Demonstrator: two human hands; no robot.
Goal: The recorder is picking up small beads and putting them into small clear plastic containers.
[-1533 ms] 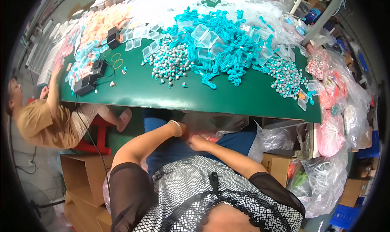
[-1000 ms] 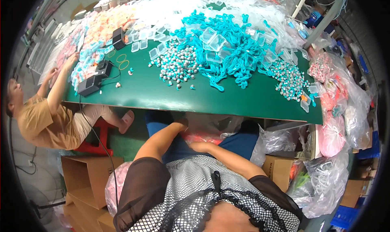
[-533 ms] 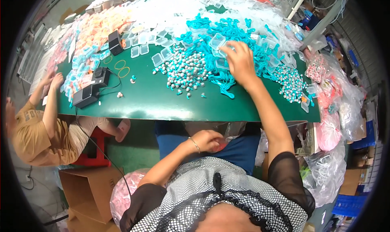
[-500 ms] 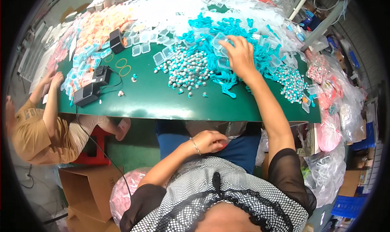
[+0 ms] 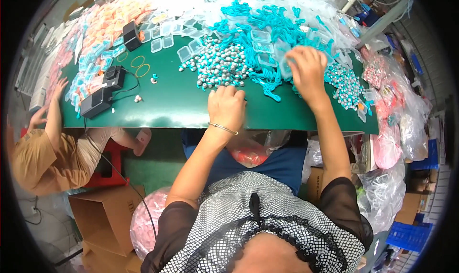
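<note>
Head view showed me my left hand (image 5: 226,107) curled, knuckles up, at the near edge of the grey-and-teal bead pile (image 5: 221,65) on the green counter (image 5: 177,106). My right hand (image 5: 306,70) pinched a clear plastic case (image 5: 286,68) over the teal cords (image 5: 267,29).

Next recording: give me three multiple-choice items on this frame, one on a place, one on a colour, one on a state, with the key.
1. Where is the left hand?
A. on the table by the pile of small grey and teal pieces
B. in the lap
C. on a cardboard box

2. What colour is the table top?
A. white
B. green
C. red

3. What is the right hand doing?
A. lying flat on bare table
B. hanging at the side
C. raised over the teal cords, a clear plastic case at its fingers

Key: 1 A, fingers at the pile's near edge; 2 B, bare surface is green; 3 C, hand is lifted above the cords.
</note>
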